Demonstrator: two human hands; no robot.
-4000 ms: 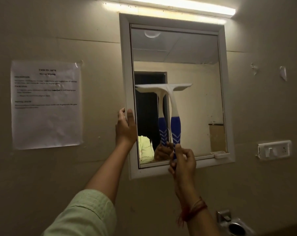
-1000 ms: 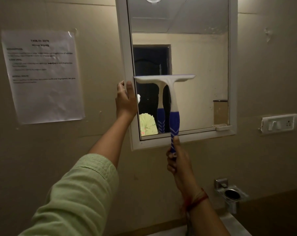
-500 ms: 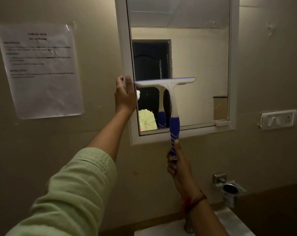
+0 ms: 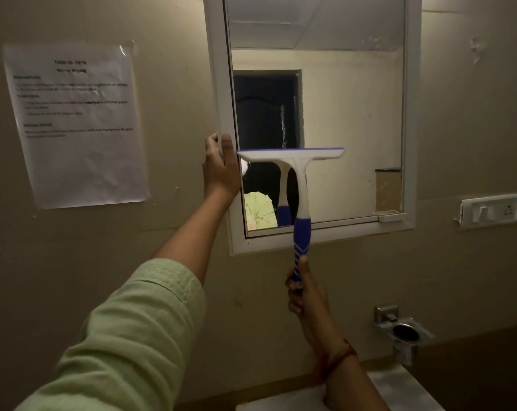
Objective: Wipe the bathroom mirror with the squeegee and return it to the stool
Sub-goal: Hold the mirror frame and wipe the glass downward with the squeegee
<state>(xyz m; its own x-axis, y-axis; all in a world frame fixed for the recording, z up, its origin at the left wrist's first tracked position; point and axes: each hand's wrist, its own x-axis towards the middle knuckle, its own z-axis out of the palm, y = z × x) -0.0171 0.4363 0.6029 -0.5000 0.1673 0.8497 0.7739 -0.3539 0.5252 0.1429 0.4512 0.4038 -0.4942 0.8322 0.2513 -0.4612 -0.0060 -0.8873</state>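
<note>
A white-framed mirror (image 4: 355, 114) hangs on the beige wall. My right hand (image 4: 306, 295) grips the bottom of the blue handle of a white squeegee (image 4: 300, 179), held upright. Its blade lies level across the lower left part of the glass. My left hand (image 4: 220, 170) holds the mirror frame's left edge, fingers wrapped around it. The stool is out of view.
A printed paper sheet (image 4: 76, 126) is taped to the wall at left. A white switch plate (image 4: 490, 211) sits right of the mirror. A metal holder (image 4: 404, 333) juts from the wall at lower right, above a pale basin edge (image 4: 399, 390).
The squeegee blade has slid down the glass a little over the last second, and my right hand has dropped with it. My left hand stays on the frame.
</note>
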